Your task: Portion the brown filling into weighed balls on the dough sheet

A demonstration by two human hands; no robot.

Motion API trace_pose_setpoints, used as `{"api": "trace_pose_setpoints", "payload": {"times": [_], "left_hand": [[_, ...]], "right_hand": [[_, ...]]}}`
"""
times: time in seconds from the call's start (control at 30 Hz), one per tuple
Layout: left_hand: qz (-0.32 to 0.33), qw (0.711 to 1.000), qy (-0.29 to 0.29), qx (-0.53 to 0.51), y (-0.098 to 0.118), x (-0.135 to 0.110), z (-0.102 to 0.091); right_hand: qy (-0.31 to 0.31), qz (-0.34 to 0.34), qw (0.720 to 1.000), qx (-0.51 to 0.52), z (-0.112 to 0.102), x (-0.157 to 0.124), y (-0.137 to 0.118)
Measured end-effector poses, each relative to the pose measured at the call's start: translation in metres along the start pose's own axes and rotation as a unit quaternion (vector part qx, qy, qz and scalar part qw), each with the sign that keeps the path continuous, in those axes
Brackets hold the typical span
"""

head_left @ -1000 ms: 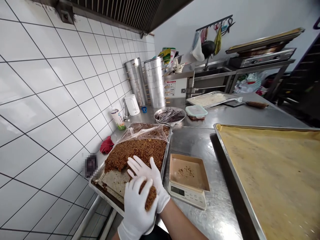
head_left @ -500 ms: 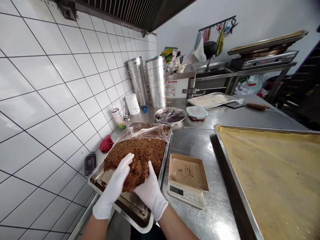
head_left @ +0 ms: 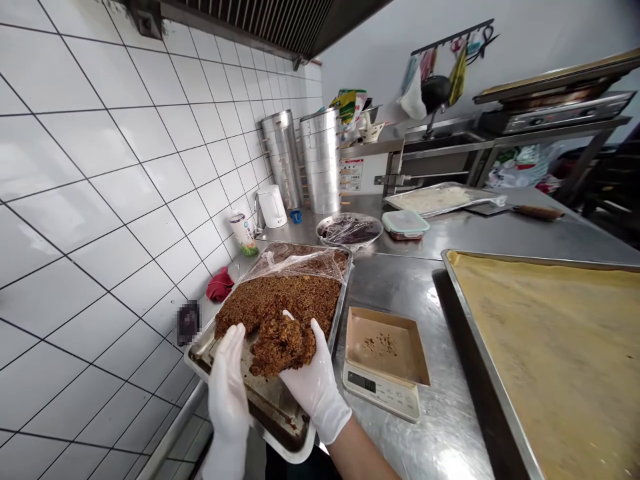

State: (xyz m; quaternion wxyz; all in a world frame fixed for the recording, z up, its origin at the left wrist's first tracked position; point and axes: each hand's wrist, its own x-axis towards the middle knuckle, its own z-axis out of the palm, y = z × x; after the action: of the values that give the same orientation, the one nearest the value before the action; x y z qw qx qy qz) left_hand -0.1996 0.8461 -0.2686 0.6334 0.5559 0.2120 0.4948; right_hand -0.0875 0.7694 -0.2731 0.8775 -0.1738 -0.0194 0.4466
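Observation:
My right hand (head_left: 316, 390), in a white glove, cradles a clump of brown, grainy, sticky mixture (head_left: 283, 347) from its right side and below. Gloved in white too, my left hand (head_left: 229, 380) is apart from the clump on its left, fingers stretched out and holding nothing. Both hands are over the near part of a metal tray (head_left: 300, 455), where the bare bottom shows with a few crumbs. The rest of the mixture (head_left: 285, 293) fills the far part, partly covered by clear plastic wrap (head_left: 305, 262).
Right of the tray, a brown paper box (head_left: 417, 353) with crumbs sits on a digital scale (head_left: 383, 393). Farther right lies a big tray lined with a yellowish sheet (head_left: 555, 333). A wrapped bowl (head_left: 350, 230), a lidded container (head_left: 405, 225) and a white kettle (head_left: 273, 207) stand behind.
My left hand has come away from the mixture, moving left and toward me. The clump now rests in my right hand, separated from the mass. The view has shifted slightly.

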Motion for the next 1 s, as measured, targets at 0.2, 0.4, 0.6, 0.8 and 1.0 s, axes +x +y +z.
{"api": "trace_pose_setpoints", "payload": {"times": [0.2,0.4,0.6,0.8,1.0], "left_hand": [[0.033,0.946,0.058,0.318,-0.032,0.009,0.036],[0.155,0.912,-0.136,0.355,-0.021,0.053,0.034],[0.147,0.924,-0.128,0.33,-0.03,0.023,0.027],[0.071,0.953,-0.033,0.294,-0.045,0.008,0.02],[0.104,0.935,0.012,0.34,-0.049,0.023,0.021]], "right_hand": [[0.032,0.04,0.998,0.031,0.003,-0.004,0.041],[0.046,0.017,0.998,0.045,0.001,-0.003,0.024],[0.025,-0.001,0.998,0.065,0.006,0.01,0.008],[0.043,-0.015,0.999,-0.026,-0.001,0.018,0.035],[0.139,-0.065,0.987,-0.057,-0.007,0.022,0.049]]}}
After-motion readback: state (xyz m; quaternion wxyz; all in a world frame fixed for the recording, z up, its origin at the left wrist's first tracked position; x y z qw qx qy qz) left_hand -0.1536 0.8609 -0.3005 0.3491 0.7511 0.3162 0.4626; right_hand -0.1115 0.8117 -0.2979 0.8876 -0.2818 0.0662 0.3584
